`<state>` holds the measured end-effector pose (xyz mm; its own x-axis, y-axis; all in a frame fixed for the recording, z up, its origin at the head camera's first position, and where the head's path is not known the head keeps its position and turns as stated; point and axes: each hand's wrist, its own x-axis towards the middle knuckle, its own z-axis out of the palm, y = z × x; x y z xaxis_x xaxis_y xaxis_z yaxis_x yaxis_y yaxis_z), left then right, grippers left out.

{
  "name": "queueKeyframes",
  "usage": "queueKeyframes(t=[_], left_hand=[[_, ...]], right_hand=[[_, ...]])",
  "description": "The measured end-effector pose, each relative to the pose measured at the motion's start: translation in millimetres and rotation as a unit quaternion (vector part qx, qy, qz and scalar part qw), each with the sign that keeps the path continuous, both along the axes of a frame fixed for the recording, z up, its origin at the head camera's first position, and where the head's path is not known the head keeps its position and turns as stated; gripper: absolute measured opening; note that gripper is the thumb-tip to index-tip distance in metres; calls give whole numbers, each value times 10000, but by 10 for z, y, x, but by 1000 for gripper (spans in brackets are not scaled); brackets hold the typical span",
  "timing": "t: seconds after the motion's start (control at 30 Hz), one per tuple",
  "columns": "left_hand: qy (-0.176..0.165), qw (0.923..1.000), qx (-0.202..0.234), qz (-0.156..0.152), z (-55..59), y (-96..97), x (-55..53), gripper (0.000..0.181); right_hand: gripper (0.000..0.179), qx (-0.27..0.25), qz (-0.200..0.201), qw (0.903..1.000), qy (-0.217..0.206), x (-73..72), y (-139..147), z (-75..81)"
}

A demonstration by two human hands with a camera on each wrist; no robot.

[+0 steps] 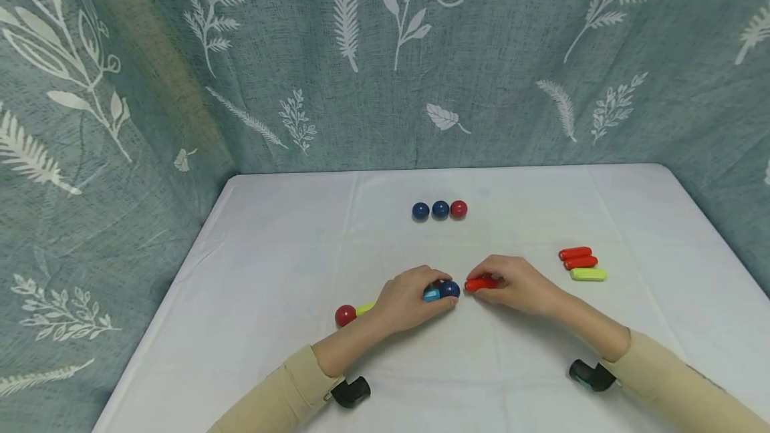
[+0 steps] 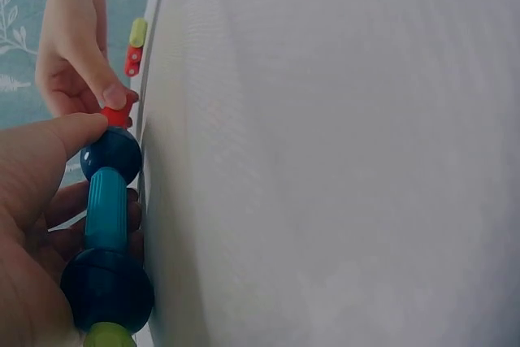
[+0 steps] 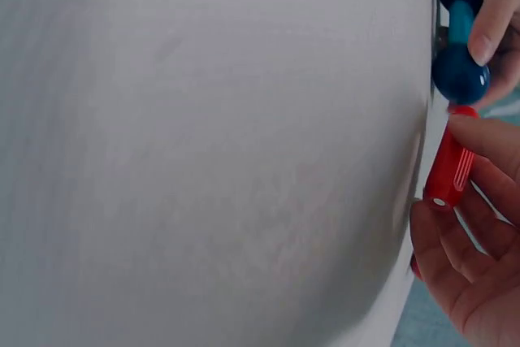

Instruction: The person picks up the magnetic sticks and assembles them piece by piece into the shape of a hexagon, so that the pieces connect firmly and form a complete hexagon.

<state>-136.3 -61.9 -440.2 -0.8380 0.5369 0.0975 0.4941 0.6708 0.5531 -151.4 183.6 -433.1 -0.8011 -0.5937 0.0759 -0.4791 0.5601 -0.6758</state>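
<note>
My left hand grips a chain of balls and rods near its right end. In the left wrist view the chain shows a dark blue ball, a light blue rod, another dark blue ball and part of a yellow-green rod. A red ball forms the chain's left end in the head view. My right hand pinches a red rod between thumb and fingers. The rod's tip is close to the end ball; whether they touch I cannot tell.
Farther back on the white table, two dark blue balls and a red ball stand in a row. To the right lie two red rods and a yellow-green rod. A patterned curtain hangs behind.
</note>
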Motion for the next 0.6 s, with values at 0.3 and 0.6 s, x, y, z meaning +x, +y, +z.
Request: queueKeyframes(t=[0.3,0.6], left_hand=[[34,10000,-4,33,-3,-4,2,37],[498,9987,-131,-2,30,20,-16,37]], right_hand=[[24,118,176,9997,129,4,-85,-17],[24,-135,254,9994,214,14,-79,-13]])
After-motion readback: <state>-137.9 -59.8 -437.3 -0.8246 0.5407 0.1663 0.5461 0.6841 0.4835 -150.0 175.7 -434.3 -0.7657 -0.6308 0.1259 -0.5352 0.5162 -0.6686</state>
